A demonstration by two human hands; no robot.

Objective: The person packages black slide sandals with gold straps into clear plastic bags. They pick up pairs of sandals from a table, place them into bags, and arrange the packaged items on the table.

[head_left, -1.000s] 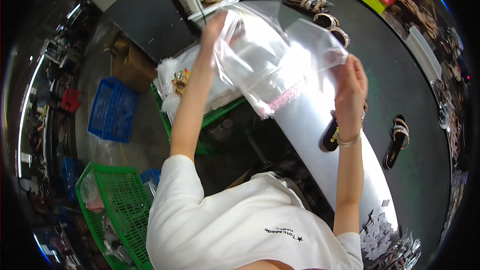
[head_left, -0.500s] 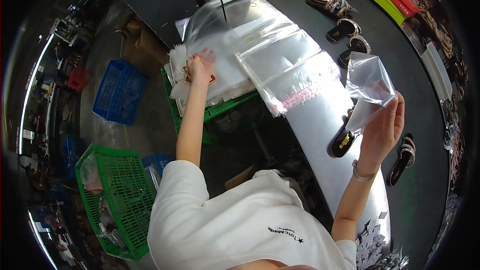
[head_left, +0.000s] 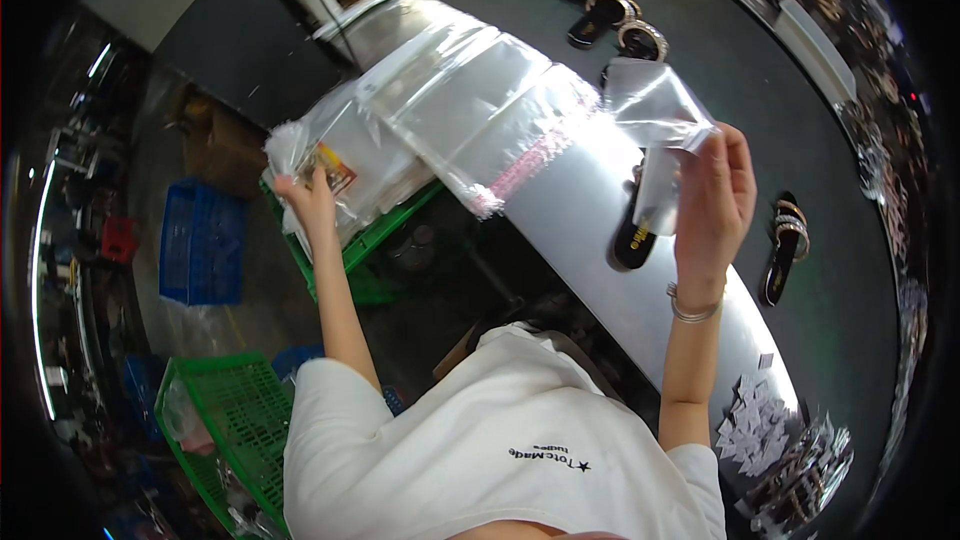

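My right hand (head_left: 715, 190) pinches a clear plastic bag (head_left: 655, 105) between thumb and fingers. The bag hangs partly in front of a black flat sandal (head_left: 632, 240) on the metal counter. My left hand (head_left: 312, 202) is over the left end of a pile of clear bags (head_left: 375, 155), thumb and fingers apart. Beside its fingertips lies a small red and yellow packet (head_left: 337, 170); whether they touch is unclear. More flat bags with a pink-marked edge (head_left: 530, 162) are spread across the counter.
Several strapped sandals (head_left: 790, 240) lie on the dark table. Small grey paper squares (head_left: 752, 425) and crinkled clear packets (head_left: 805, 470) are heaped at the near right. A green crate (head_left: 225, 440) and a blue crate (head_left: 203, 240) stand at the left.
The view has shifted. The plastic lifted above my left hand has settled onto the pile, and the packet there shows more fully. My right hand still holds its bag.
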